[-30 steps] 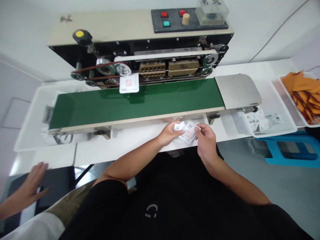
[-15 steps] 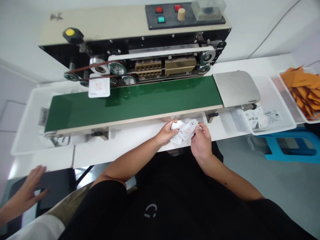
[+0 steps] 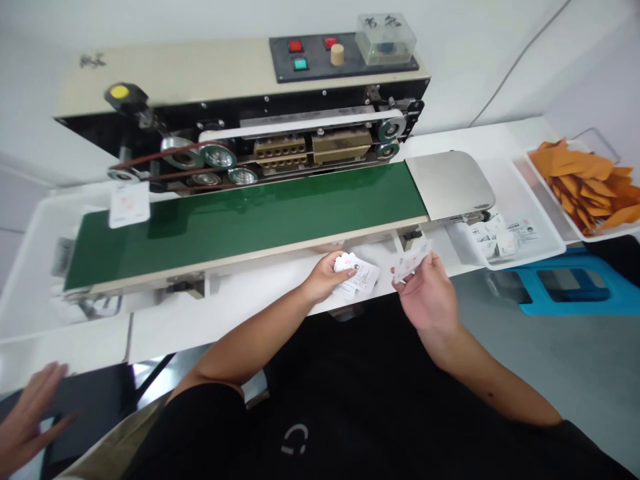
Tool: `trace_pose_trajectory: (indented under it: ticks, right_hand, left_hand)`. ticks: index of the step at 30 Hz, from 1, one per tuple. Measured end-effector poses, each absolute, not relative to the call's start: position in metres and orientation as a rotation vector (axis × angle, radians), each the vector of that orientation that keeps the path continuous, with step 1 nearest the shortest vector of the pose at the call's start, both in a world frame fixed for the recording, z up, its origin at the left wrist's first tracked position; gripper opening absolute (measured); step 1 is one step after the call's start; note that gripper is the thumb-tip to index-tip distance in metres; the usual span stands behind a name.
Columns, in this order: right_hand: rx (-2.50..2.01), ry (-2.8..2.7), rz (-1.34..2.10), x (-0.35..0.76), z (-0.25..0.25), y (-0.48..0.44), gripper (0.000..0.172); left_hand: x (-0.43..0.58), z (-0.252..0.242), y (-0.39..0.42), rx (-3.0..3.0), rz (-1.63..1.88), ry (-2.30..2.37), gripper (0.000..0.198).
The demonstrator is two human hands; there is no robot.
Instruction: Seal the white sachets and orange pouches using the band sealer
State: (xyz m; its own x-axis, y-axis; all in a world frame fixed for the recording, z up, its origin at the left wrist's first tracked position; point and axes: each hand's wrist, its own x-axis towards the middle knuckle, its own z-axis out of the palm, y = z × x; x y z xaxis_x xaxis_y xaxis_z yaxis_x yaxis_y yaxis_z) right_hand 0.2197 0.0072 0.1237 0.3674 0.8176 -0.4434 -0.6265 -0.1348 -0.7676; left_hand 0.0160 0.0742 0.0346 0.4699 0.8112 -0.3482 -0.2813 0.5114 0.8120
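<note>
My left hand [image 3: 324, 277] is closed on several small white printed sachets [image 3: 364, 275], fanned out over the front edge of the white table. To its right, my right hand [image 3: 429, 293] pinches one white sachet [image 3: 413, 260] with reddish print, held apart from the others. Beyond both hands runs the green conveyor belt [image 3: 290, 210] of a band sealing machine [image 3: 200, 73]. Another white sachet [image 3: 129, 204] hangs from the rollers at the belt's left end, over the green surface.
A white bin [image 3: 550, 230] with several sachets stands right of the belt's metal end plate [image 3: 447, 183]. Beside it is a bin of orange envelopes [image 3: 590, 183]. Another white bin [image 3: 25, 287] sits under the left end. A blue stool [image 3: 575, 283] stands right; a co-worker's hand [image 3: 30, 420] is lower left.
My right hand has moved right with one sachet, away from the bunch in my left hand. The sachet at the rollers has travelled left. The view has shifted a little.
</note>
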Motion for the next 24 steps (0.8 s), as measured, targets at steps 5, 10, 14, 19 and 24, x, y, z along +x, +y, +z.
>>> trace_pose_trajectory:
  ticks: [5, 10, 14, 19, 24]
  right_hand:
    - [-1.268, -0.057, 1.365, 0.259, 0.144, 0.009, 0.018]
    - [-1.304, -0.224, 1.428, 0.271, 0.170, 0.022, 0.017]
    - [-1.276, -0.421, 1.407, 0.280, 0.192, 0.046, 0.035]
    - [-1.321, -0.620, 1.284, 0.303, 0.206, 0.103, 0.045]
    - [-1.416, -0.684, 1.167, 0.322, 0.202, 0.165, 0.013]
  left_hand:
    - [0.015, 0.029, 0.075, 0.748, 0.748, 0.824, 0.062]
    - [0.014, 0.026, 0.076, 0.744, 0.743, 0.826, 0.061]
    - [0.014, 0.025, 0.076, 0.745, 0.749, 0.821, 0.059]
    - [0.014, 0.027, 0.076, 0.745, 0.736, 0.820, 0.059]
    - [0.014, 0.029, 0.076, 0.737, 0.745, 0.820, 0.059]
